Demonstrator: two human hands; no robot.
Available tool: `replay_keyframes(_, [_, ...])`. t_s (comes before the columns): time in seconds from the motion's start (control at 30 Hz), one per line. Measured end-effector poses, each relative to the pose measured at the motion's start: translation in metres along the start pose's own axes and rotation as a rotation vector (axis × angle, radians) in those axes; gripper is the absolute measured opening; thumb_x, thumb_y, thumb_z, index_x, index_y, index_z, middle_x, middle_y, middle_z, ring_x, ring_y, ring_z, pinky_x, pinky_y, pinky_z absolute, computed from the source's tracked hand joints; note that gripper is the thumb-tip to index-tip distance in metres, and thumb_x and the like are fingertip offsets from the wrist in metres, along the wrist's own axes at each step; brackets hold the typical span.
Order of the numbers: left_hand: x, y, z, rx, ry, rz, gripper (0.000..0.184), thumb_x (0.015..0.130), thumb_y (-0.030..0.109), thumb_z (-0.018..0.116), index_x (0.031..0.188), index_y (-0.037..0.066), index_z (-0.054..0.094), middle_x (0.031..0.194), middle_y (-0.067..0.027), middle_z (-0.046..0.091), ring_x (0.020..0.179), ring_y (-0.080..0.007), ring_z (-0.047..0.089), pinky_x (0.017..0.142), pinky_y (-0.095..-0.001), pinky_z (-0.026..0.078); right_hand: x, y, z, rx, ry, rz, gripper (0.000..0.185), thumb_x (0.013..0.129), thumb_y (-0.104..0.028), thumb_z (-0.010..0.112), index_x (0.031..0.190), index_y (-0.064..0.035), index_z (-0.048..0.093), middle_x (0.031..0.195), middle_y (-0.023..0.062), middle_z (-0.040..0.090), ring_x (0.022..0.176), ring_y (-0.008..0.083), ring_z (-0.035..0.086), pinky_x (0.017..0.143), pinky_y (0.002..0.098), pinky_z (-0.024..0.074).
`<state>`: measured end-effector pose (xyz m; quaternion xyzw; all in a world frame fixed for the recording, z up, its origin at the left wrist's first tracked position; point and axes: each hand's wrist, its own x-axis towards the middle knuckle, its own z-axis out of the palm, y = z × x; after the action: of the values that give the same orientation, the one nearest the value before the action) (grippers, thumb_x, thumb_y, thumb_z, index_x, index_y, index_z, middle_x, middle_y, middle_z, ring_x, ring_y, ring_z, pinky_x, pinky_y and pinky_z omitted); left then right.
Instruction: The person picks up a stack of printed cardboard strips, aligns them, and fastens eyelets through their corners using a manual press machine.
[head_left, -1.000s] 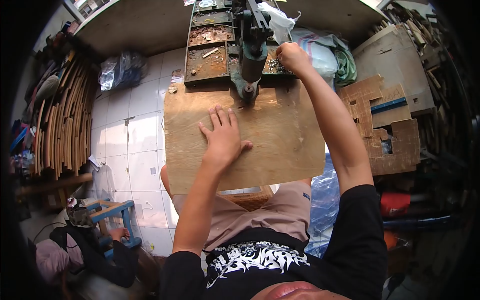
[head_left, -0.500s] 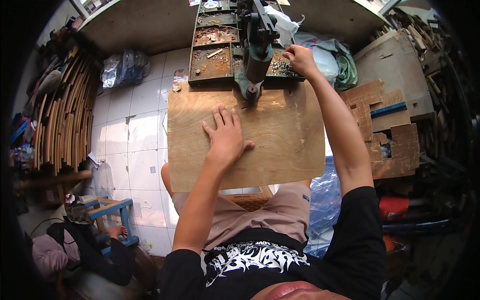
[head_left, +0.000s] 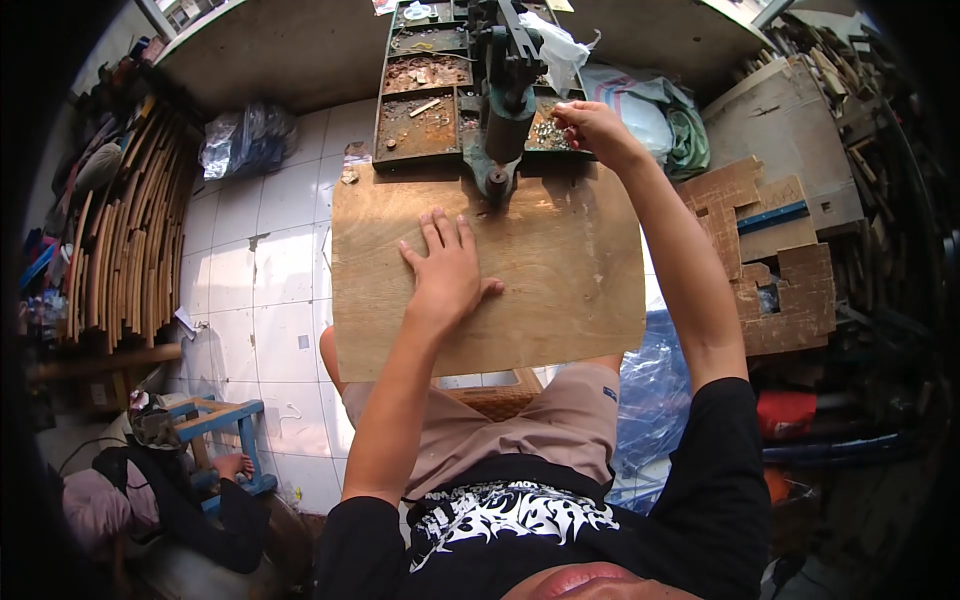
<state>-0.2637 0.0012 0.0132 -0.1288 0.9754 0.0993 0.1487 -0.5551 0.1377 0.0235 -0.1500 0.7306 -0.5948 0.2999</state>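
My left hand lies flat with fingers spread on a thin wooden board, which rests above my lap under the head of a dark green metal press. My right hand is raised over the right front compartment of a divided metal tray. Its thumb and fingers are pinched together; whatever they may hold is too small to make out. Small shiny metal pieces lie scattered in that compartment, just left of the fingertips.
Wooden strips lean in a stack at the left. Cut brown boards and a plastic sack are on the right. A blue wooden stool frame stands at lower left, with another person's hand near it.
My right hand has shifted slightly left and down above the tray, and its fingers have turned toward the press. The left hand stays flat on the board.
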Motion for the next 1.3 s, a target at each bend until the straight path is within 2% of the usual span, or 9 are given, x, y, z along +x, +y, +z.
replay_keyframes(0.2, [0.001,-0.001,0.001,-0.018,-0.011,-0.006,0.111,0.081,0.062,0.067,0.153,-0.006,0.016,0.158,-0.035,0.011,0.148,-0.0491,0.01,0.11,-0.0734,0.018,-0.047,0.01,0.054,0.054,0.001,-0.162,0.022,0.095,-0.027,0.067,0.097,-0.0052,0.07,0.081,-0.0028,0.063,0.066,0.0043,0.054,0.06,0.0197,0.0441])
replay_keyframes(0.27, [0.001,0.0,-0.001,-0.016,-0.013,-0.013,0.111,0.081,0.062,0.067,0.153,-0.006,0.016,0.158,-0.0347,0.011,0.148,-0.0487,0.01,0.11,-0.0732,0.018,-0.065,0.02,0.072,0.006,0.033,-0.329,0.016,0.097,-0.015,0.064,0.1,-0.001,0.07,0.084,-0.0014,0.065,0.075,0.005,0.056,0.067,0.0214,0.0461])
replay_keyframes(0.37, [0.0,0.0,0.0,-0.012,-0.014,-0.013,0.111,0.081,0.062,0.067,0.153,-0.006,0.015,0.158,-0.0341,0.011,0.148,-0.0479,0.01,0.11,-0.0727,0.018,-0.075,0.044,0.089,-0.025,0.106,-0.426,0.016,0.097,-0.012,0.064,0.103,0.0015,0.07,0.086,-0.0004,0.066,0.078,0.0059,0.057,0.071,0.0211,0.0462])
replay_keyframes(0.53, [0.001,0.0,0.001,0.003,-0.017,-0.028,0.111,0.082,0.062,0.066,0.154,-0.005,0.015,0.158,-0.0333,0.011,0.149,-0.0471,0.01,0.111,-0.0721,0.018,-0.075,0.054,0.102,-0.02,0.188,-0.5,0.016,0.096,-0.014,0.067,0.1,0.0004,0.071,0.092,0.0014,0.065,0.081,0.0064,0.057,0.071,0.0233,0.0468])
replay_keyframes(0.63, [0.002,0.0,0.002,0.012,-0.012,-0.022,0.111,0.082,0.063,0.065,0.154,-0.005,0.015,0.158,-0.0331,0.011,0.148,-0.0474,0.011,0.11,-0.0722,0.018,-0.075,0.053,0.106,-0.048,0.186,-0.503,0.012,0.094,-0.011,0.068,0.099,-0.0001,0.071,0.088,0.0015,0.062,0.079,0.0074,0.057,0.07,0.0236,0.0464])
replay_keyframes(0.7, [0.002,0.001,0.004,0.019,0.0,-0.019,0.111,0.082,0.063,0.065,0.154,-0.005,0.014,0.158,-0.0332,0.012,0.148,-0.0477,0.011,0.11,-0.0723,0.018,-0.077,0.053,0.111,-0.111,0.21,-0.632,0.009,0.092,-0.008,0.069,0.097,0.0004,0.07,0.085,0.0021,0.06,0.076,0.0087,0.056,0.068,0.0236,0.0457])
replay_keyframes(0.8, [0.001,0.0,0.003,0.014,0.003,-0.016,0.111,0.081,0.063,0.065,0.154,-0.005,0.015,0.158,-0.0332,0.012,0.148,-0.048,0.011,0.11,-0.0723,0.019,-0.078,0.054,0.117,-0.162,0.266,-0.664,0.007,0.09,-0.006,0.071,0.094,-0.0005,0.071,0.084,0.0033,0.06,0.074,0.0108,0.057,0.065,0.0248,0.0454])
replay_keyframes(1.0, [0.001,0.002,0.002,0.024,0.013,-0.019,0.111,0.081,0.063,0.065,0.153,-0.005,0.016,0.158,-0.0338,0.014,0.148,-0.0481,0.012,0.109,-0.0727,0.02,-0.079,0.05,0.117,-0.334,0.333,-0.738,0.005,0.087,-0.006,0.073,0.091,-0.0036,0.072,0.082,0.0058,0.062,0.069,0.016,0.058,0.061,0.028,0.046])
replay_keyframes(1.3, [0.001,-0.001,0.005,0.019,0.029,-0.009,0.11,0.082,0.063,0.065,0.153,-0.006,0.016,0.158,-0.034,0.014,0.148,-0.048,0.013,0.109,-0.0726,0.021,-0.08,0.061,0.118,-0.407,0.428,-0.891,0.01,0.088,-0.009,0.072,0.098,-0.0069,0.073,0.085,0.0072,0.063,0.068,0.0213,0.062,0.06,0.0334,0.0481])
